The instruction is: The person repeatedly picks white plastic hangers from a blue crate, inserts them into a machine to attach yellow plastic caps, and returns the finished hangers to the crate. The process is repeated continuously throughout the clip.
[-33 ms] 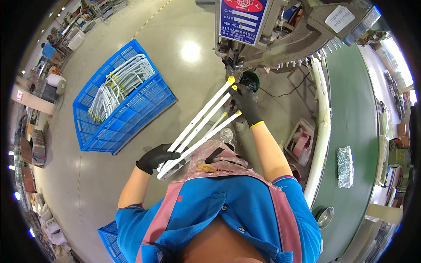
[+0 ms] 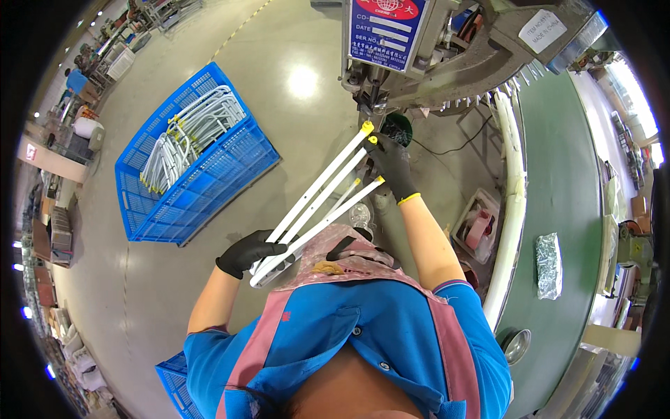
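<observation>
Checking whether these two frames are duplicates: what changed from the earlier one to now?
Nothing visibly changed: no move, grab or release. The left hand stays on the lower ends of the white tubes, the right hand at their yellow-capped ends below the machine. The blue crate is the same.

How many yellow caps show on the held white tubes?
4: top cap nearest the machine, second cap by the right hand, third cap ending the lowest tube, fourth cap just left of that. More may be hidden.
</observation>
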{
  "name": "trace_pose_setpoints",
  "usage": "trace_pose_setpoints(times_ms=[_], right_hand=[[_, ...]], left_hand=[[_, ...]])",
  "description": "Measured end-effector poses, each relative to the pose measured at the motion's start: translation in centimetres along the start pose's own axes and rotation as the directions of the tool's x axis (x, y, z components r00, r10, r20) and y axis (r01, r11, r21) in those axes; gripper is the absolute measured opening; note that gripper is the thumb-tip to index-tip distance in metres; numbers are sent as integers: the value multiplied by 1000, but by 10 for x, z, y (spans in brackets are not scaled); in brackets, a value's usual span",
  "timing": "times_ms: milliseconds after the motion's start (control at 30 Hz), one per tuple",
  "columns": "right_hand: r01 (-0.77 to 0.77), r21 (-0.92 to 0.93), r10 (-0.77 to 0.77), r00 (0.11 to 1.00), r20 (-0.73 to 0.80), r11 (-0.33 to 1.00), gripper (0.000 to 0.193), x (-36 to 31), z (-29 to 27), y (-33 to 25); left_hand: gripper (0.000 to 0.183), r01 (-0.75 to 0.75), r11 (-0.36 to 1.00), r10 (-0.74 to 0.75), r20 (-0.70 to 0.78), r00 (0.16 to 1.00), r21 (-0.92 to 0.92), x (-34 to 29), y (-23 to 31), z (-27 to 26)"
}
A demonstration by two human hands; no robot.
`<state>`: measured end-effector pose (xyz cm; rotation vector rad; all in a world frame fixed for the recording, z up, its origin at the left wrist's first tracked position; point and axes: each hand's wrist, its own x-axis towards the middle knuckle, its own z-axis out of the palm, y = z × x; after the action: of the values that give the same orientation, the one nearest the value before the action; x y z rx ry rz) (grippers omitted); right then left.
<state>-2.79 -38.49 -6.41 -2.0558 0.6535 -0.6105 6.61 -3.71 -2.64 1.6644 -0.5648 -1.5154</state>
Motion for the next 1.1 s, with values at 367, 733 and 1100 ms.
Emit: trace_pose_setpoints(times_ms=[367,733,1100], right_hand=[[5,32,-1,995,-100,999,30,10,-6,-15],[90,176,-76,993,-85,980,30,29,-22,-44],[492,-307,-523,852,-22,815,28,40,-16,-27]], left_hand=[[44,-62,996,56,-87,995,-65,-18,20,17],[38,-83,986,62,-146,987,-144,-9,13,19],[36,-99,969,67,-142,988,-225,-12,1,20]])
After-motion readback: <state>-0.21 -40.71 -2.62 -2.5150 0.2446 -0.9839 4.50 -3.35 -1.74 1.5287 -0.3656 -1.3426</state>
